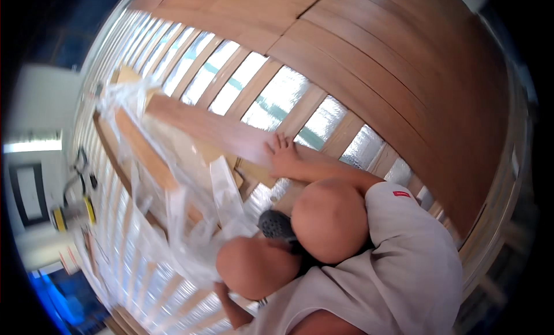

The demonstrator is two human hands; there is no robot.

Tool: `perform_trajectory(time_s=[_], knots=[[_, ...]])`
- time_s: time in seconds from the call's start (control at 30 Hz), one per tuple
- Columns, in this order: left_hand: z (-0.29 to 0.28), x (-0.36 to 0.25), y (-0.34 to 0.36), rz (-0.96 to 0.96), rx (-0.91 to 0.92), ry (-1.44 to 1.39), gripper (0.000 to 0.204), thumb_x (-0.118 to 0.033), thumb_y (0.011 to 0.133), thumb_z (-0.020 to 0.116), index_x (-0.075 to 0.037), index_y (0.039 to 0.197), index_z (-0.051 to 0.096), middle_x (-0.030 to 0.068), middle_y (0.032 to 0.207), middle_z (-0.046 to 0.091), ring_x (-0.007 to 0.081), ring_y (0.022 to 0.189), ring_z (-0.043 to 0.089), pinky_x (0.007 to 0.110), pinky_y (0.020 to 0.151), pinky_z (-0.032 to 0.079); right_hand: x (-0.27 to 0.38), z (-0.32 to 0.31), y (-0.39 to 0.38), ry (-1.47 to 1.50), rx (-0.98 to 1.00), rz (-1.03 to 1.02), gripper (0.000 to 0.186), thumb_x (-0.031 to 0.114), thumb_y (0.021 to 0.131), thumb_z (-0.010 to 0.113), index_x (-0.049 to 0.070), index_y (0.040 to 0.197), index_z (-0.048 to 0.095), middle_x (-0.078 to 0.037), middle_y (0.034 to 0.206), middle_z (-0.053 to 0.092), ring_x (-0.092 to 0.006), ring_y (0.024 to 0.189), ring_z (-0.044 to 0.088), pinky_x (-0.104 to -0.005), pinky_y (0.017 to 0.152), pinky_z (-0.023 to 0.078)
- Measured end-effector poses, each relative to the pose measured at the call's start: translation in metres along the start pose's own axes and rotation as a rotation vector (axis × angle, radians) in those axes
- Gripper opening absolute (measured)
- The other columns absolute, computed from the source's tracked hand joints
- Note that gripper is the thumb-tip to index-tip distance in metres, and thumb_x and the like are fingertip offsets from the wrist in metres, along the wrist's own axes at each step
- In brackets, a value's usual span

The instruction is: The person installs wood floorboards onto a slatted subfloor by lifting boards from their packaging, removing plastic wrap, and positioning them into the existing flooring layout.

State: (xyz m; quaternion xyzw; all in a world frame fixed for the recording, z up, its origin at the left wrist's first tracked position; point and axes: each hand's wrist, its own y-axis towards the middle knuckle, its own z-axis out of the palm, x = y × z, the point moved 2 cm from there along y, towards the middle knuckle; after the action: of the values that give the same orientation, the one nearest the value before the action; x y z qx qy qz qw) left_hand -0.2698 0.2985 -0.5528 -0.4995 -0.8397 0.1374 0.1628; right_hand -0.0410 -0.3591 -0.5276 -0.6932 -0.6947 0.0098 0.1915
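Observation:
With fingers spread, my right hand (283, 150) lies on a long wooden board (205, 121) that rests diagonally over the battens. My left hand (222, 291) is low, beside my left knee, mostly hidden by it, so what it touches cannot be made out. To the left of the board lies an opened package of torn clear plastic (187, 222) and cardboard, with another narrow plank (138, 144) inside. My bare knees and a dark shoe (276, 224) show in front of me.
Wooden battens (303, 115) over silvery foil span the floor. Laid brown planks (415, 104) cover the upper right. A yellow and black tool (75, 213) with a cord is at the left, near a dark-framed opening and a blue object (52, 294).

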Motion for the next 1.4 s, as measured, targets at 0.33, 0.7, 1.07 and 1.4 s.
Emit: perform_trajectory(time_s=[0.33,0.7,1.07,1.4], knots=[[-0.045,-0.079,0.004,0.067,-0.028,-0.276,0.039,-0.016,0.084,0.056,0.008,0.115,0.057,0.0309,0.107,0.064,0.045,0.1,0.062,0.05,0.083,0.049,-0.021,-0.027,-0.048,0.276,0.063,0.066,0.108,0.056,0.065,0.073,0.009,0.15,0.027,-0.033,0.15,0.023,-0.0485,0.136,0.027,-0.0614,0.106,0.024],[-0.102,-0.1,0.0,0.127,-0.14,-0.409,0.039,-0.015,0.083,0.057,0.008,0.114,0.057,0.0304,0.107,0.064,0.045,0.099,0.062,0.049,0.083,0.049,-0.168,0.005,-0.234,0.135,-0.126,0.191,0.106,0.049,0.055,0.082,0.014,0.145,0.036,-0.028,0.148,0.025,-0.0475,0.135,0.027,-0.0618,0.108,0.022],[-0.155,-0.134,0.078,0.267,-0.202,-0.533,0.037,-0.013,0.083,0.058,0.009,0.113,0.057,0.0297,0.104,0.065,0.0441,0.096,0.063,0.048,0.082,0.049,-0.209,0.048,-0.405,0.13,-0.064,0.446,0.105,0.041,0.053,0.086,0.015,0.144,0.038,-0.028,0.149,0.023,-0.0477,0.137,0.024,-0.0583,0.11,0.023],[-0.163,-0.234,0.119,0.405,-0.119,-0.191,0.036,-0.013,0.081,0.059,0.009,0.111,0.059,0.029,0.106,0.063,0.0435,0.096,0.062,0.047,0.085,0.048,-0.262,0.111,-0.44,-0.093,-0.306,0.399,0.086,0.026,0.064,0.08,0.02,0.142,0.043,-0.02,0.148,0.034,-0.0395,0.131,0.038,-0.0501,0.107,0.034]])
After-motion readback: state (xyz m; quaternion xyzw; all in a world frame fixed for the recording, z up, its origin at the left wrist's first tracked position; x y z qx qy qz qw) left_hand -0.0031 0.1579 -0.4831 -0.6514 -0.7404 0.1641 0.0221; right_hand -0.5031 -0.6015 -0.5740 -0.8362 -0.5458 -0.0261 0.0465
